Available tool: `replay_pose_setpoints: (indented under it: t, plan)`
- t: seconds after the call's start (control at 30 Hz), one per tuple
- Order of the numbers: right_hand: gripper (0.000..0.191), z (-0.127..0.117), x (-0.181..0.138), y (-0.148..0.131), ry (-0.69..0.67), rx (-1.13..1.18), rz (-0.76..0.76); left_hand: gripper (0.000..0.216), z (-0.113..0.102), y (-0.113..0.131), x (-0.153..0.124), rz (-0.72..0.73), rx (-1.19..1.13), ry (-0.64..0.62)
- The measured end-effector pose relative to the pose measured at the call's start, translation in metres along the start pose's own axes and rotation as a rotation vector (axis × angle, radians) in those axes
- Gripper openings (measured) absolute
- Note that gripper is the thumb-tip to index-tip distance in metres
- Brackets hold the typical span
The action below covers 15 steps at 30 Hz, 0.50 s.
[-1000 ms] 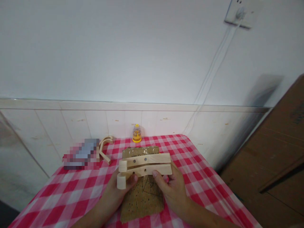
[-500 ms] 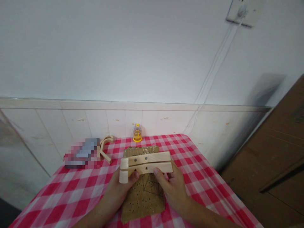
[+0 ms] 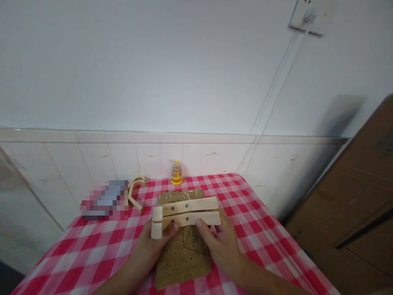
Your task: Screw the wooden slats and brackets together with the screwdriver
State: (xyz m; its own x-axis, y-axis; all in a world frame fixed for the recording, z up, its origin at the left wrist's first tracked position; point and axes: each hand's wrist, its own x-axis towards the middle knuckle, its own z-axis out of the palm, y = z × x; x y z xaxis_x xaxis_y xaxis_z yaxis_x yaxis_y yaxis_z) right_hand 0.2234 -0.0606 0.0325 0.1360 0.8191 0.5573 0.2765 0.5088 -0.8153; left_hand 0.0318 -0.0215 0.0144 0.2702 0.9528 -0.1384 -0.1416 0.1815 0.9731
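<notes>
Both of my hands hold a pale wooden assembly (image 3: 187, 212) made of two parallel slats with dark screw holes and a short crosspiece at its left end. My left hand (image 3: 153, 248) grips the left end, thumb by the crosspiece. My right hand (image 3: 222, 246) holds the right part, its thumb pressed on the nearer slat. The assembly hovers just above a brown cardboard sheet (image 3: 184, 262) with many small holes and drawn lines, lying on the red-and-white checked tablecloth (image 3: 101, 250).
A small yellow container with a clear top (image 3: 176, 173) stands at the table's far edge by the tiled wall. A curved wooden piece (image 3: 135, 192) lies beside a blurred-out object (image 3: 104, 200). A brown wooden cabinet (image 3: 356, 213) stands to the right. White cables hang from a wall socket (image 3: 308, 18).
The wooden assembly and both hands have shifted only slightly, dipping and coming back; the grip is the same.
</notes>
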Motion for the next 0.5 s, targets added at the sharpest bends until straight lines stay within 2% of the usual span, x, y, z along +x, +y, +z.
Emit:
replay_pose_setpoints:
  t: [0.23,0.5]
  plan:
    - [0.020,0.0002,0.0010,-0.0020,0.011,-0.013,-0.029,0.064,0.0025,0.0065,-0.0050,0.043,-0.028,-0.067]
    - [0.022,0.0018,-0.0005,0.0000,0.010,0.025,0.011,0.062,-0.0004,0.0023,-0.0025,0.068,0.005,-0.109]
